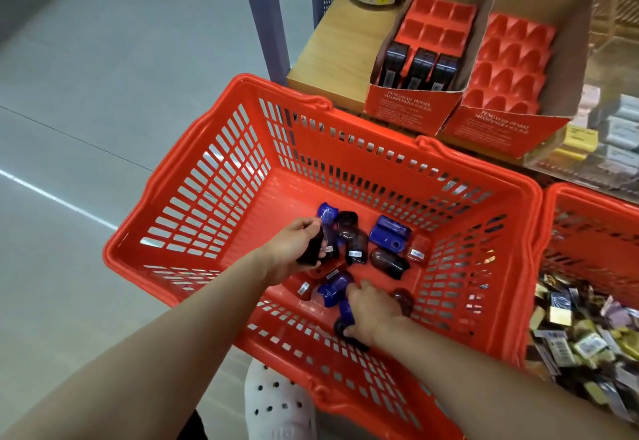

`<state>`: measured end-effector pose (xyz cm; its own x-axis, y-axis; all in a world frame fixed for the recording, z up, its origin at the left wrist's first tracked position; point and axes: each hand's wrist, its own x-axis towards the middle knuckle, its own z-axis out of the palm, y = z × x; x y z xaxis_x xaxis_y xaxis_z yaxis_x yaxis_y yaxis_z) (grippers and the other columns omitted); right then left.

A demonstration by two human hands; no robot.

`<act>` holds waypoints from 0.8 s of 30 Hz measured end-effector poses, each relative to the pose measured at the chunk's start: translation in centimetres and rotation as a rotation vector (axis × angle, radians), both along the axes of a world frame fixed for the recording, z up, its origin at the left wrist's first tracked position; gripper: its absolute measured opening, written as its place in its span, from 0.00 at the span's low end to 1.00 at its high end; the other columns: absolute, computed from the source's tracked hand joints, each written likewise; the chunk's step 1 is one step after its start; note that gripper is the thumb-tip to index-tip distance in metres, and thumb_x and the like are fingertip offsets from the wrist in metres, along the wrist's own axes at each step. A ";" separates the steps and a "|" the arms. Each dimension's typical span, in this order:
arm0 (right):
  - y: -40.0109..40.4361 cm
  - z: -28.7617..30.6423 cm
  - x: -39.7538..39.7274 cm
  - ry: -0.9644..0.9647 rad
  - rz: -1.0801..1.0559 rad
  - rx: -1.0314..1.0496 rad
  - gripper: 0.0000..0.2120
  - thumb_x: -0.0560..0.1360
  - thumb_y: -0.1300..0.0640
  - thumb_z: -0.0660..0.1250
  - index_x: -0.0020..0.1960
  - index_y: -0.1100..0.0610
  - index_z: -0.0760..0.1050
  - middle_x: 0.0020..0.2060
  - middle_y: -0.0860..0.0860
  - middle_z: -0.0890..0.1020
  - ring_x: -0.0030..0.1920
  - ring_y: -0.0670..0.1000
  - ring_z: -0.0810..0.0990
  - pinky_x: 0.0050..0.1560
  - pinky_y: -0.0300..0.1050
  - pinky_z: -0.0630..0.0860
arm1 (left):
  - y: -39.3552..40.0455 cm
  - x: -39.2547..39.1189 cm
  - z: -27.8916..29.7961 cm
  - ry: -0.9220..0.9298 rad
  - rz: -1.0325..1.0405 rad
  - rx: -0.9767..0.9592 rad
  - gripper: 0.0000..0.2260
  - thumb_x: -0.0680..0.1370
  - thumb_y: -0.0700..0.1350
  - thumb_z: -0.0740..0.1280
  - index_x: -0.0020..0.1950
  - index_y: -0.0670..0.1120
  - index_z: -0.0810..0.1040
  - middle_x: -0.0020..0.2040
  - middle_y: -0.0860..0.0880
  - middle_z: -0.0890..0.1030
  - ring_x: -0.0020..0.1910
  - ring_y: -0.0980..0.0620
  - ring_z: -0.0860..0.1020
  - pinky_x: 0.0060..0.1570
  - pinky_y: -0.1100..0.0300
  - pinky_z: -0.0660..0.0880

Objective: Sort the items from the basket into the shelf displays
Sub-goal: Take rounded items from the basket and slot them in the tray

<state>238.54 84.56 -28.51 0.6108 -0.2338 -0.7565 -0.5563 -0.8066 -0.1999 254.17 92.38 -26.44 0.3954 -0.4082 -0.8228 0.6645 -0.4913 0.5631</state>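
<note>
I see the red basket [193,176] below the shelf [332,42], sharpeners [389,232] loose on its floor. My left hand [294,246] curls its fingers round a dark sharpener [311,249]; my right hand [371,311] grips a blue one [344,315] by the near wall.

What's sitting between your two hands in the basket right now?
In the head view, a blue sharpener and a red one lie between left hand and right hand.

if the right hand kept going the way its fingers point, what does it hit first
The right hand grips a blue sharpener, fingers pointing up-left. Straight on, it would probably first meet the other blue sharpener lying just ahead on the basket floor, though depth is hard to judge.
</note>
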 end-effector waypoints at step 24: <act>-5.5 2.5 3.5 -0.495 -1.121 0.627 0.09 0.77 0.60 0.69 0.57 0.58 0.79 0.46 0.51 0.82 0.44 0.48 0.82 0.41 0.43 0.83 | -0.9 0.0 0.8 0.060 -0.063 -0.068 0.14 0.79 0.56 0.66 0.60 0.50 0.78 0.51 0.46 0.79 0.51 0.48 0.79 0.50 0.50 0.81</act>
